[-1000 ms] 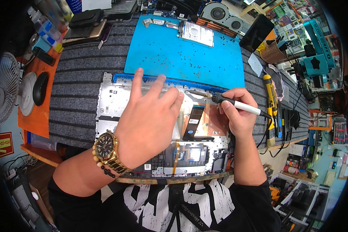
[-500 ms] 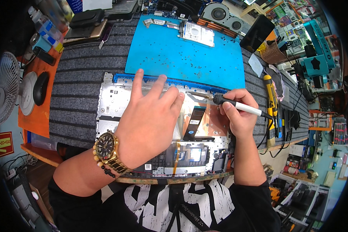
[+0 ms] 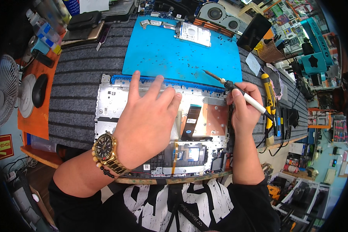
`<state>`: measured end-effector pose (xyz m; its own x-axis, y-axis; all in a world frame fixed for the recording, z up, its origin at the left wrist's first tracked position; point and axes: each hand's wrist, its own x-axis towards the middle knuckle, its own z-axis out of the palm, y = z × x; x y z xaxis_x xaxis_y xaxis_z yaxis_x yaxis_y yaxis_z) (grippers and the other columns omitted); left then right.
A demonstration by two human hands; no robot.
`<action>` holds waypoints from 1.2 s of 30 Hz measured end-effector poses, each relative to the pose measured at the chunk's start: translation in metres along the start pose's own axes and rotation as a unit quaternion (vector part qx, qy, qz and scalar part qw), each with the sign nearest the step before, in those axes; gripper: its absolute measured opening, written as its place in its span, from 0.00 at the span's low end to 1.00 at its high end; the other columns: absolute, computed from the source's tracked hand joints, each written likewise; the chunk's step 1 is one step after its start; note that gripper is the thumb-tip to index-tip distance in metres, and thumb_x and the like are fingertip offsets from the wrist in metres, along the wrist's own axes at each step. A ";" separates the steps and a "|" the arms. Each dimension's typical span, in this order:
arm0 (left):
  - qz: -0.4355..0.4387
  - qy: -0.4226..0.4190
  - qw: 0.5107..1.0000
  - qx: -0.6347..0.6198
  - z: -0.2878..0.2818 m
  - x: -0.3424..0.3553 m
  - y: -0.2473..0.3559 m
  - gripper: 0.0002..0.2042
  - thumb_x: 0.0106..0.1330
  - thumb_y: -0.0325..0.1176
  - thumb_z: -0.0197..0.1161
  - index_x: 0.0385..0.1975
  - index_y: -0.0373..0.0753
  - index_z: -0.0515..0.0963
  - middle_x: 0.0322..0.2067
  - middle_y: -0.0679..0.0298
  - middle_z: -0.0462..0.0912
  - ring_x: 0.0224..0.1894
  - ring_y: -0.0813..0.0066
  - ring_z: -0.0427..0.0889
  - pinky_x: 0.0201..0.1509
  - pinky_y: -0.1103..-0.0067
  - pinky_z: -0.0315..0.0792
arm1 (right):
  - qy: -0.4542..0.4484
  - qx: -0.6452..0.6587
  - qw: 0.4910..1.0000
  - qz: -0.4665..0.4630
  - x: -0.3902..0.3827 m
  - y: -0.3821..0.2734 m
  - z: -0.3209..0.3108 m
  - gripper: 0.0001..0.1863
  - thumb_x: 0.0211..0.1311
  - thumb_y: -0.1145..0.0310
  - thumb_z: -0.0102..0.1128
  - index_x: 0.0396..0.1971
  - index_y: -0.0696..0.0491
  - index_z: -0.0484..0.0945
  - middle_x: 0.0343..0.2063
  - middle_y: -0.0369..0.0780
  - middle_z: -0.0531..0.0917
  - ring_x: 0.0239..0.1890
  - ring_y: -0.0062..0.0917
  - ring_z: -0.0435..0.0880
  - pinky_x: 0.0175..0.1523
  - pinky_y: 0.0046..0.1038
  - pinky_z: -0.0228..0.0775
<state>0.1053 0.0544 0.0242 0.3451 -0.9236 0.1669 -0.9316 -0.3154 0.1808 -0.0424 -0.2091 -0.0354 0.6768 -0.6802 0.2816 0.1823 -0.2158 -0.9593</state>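
The laptop chassis (image 3: 202, 127) lies beneath spread left fingers (image 3: 154, 88); right fingers (image 3: 239, 100) pinch a soldering iron (image 3: 253, 103).

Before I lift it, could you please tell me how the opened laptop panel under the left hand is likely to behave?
The laptop panel looks broad and thin, so it may flex slightly. Its thin, flat black ribbon cable would probably flop.

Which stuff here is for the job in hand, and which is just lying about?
In the job:
- laptop chassis, under left hand
- soldering iron, in right hand
- blue mat, probably

Apparently lying about:
- desk fan
- bottle
- brush
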 end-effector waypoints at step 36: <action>-0.004 -0.009 1.000 0.001 0.000 -0.001 0.000 0.23 0.72 0.28 0.62 0.66 0.34 0.87 0.60 0.53 0.85 0.77 0.46 0.77 0.83 0.33 0.56 | -0.106 0.044 0.992 0.048 -0.003 0.001 -0.007 0.10 0.73 0.79 0.73 0.50 0.64 0.85 0.34 0.39 0.91 0.31 0.16 0.87 0.37 0.21 0.80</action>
<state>0.1053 0.0552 0.0245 0.3509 -0.9247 0.1475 -0.9288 -0.3237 0.1805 -0.0489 -0.2120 -0.0371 0.8274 -0.5299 0.1860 0.1639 -0.0888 -0.9825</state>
